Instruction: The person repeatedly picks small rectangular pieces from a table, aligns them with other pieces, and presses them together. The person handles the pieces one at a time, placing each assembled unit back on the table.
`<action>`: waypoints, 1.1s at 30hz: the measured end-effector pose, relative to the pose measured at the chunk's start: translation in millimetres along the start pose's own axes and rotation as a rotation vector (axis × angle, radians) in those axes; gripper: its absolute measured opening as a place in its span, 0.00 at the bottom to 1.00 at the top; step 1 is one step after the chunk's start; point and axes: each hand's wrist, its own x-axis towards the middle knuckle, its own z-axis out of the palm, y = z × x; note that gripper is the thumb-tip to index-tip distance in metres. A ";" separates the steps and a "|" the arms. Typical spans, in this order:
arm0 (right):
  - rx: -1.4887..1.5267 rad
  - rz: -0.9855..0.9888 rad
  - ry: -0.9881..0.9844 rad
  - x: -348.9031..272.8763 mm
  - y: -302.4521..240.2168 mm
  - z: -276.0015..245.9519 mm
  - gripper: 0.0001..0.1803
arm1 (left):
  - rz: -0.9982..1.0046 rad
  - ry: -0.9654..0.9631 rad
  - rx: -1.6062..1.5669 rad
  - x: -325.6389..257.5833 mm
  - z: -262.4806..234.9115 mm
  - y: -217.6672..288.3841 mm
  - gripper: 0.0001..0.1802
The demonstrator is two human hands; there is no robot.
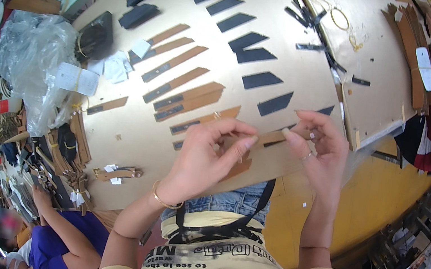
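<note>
Brown leather strip over near edge of worktable, pinched between both hands. Left hand fingers curled onto it; right hand gripping its end. Black strips and brown strips laid out beyond.

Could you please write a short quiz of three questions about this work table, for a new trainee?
1. True or false: both hands, the left hand and the right hand, are raised together above the table edge.
2. What colour are the loose slanted strips lying beyond the brown strips? A) black B) white C) green
3. Fill in: the left wrist wears a thin gold ____.

Key: 1 true; 2 A; 3 bracelet. What the fingers pinch is too small to tell.
</note>
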 end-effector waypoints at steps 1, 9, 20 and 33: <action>-0.014 0.012 -0.001 11.3 -3.5 2.2 0.22 | 0.048 0.067 0.011 8.1 -4.7 -0.1 0.09; -0.133 0.009 -0.023 103.0 -1.7 29.8 0.23 | 0.098 0.281 0.080 68.7 -34.4 4.3 0.09; -0.306 -0.017 -0.028 126.4 5.8 36.8 0.23 | -0.113 0.244 0.077 94.8 -46.9 11.6 0.09; -0.334 -0.024 0.057 125.9 10.2 42.5 0.19 | -0.065 0.256 0.107 103.0 -43.5 0.9 0.05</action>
